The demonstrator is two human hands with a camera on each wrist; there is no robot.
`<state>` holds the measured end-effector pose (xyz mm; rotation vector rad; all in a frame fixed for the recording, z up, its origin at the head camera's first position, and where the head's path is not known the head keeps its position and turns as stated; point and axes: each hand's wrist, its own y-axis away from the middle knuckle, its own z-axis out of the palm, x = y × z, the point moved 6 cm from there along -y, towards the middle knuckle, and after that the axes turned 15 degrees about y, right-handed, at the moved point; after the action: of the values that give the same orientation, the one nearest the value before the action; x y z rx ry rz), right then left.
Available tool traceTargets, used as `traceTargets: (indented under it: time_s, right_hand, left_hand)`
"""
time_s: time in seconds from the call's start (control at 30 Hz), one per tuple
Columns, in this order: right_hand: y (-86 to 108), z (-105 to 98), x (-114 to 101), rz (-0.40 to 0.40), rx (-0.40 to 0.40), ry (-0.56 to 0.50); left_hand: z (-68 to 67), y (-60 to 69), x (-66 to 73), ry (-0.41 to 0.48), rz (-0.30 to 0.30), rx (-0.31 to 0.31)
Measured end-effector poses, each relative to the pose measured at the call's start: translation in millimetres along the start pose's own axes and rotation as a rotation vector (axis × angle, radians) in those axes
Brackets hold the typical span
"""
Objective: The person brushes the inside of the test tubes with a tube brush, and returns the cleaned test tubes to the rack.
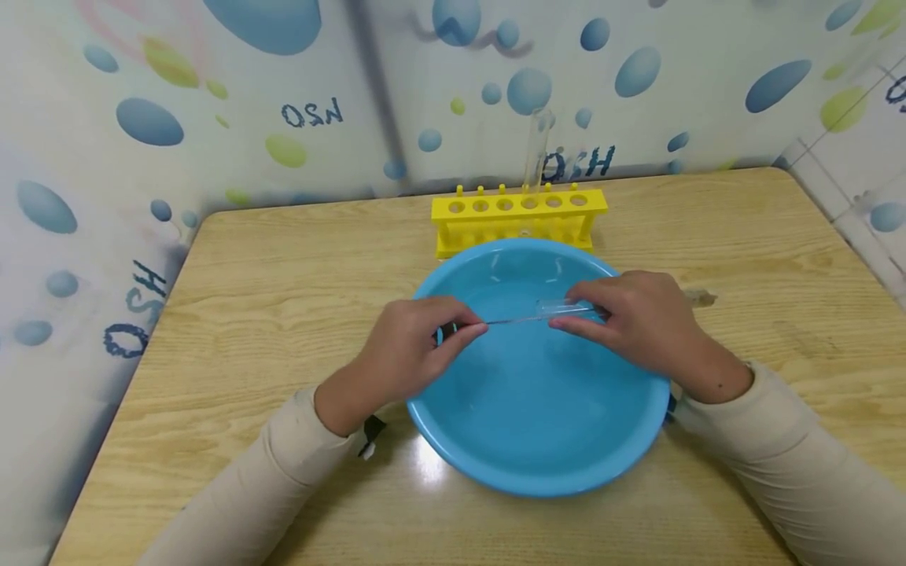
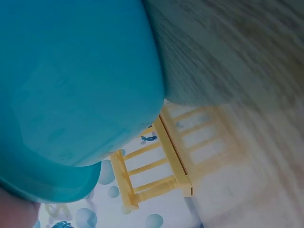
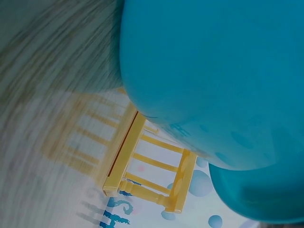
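Observation:
Over the blue basin point(image 1: 538, 424), my left hand point(image 1: 406, 346) pinches a thin wire handle point(image 1: 513, 320), which looks like that of a test tube brush. The wire runs into the mouth of a clear glass test tube point(image 1: 552, 307) held level. Thumb and fingers of my right hand point(image 1: 640, 326) grip this tube and cover much of it. Any bristles inside are hidden by the hand. In the left wrist view, only a blurred bit of the left hand point(image 2: 16, 211) shows beside the basin's rim.
Behind the basin stands a yellow test tube rack point(image 1: 520, 208) with another clear test tube point(image 1: 538, 149) upright in it. A small tan tuft point(image 1: 701, 297) shows beyond the right hand; its support is unclear. All this is on a wooden table point(image 1: 304, 275) against a patterned wall.

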<state>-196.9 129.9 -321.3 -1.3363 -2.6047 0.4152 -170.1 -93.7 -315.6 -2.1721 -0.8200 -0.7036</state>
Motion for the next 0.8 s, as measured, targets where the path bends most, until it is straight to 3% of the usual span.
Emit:
traceTargets:
  time_s: [0.27, 0.5, 0.8]
  right_hand:
    - [1.0, 0.1, 0.8, 0.019, 0.002, -0.016]
    - [0.6, 1.8, -0.1, -0.001, -0.017, 0.006]
    - [0.0, 1.2, -0.8, -0.007, -0.017, 0.018]
  left_hand:
    - [2.6, 1.6, -5.7, -0.028, -0.062, -0.029]
    - [2.6, 1.8, -6.3, -0.023, -0.069, -0.023]
    - [1.0, 1.6, -8.5, 0.008, -0.123, -0.01]
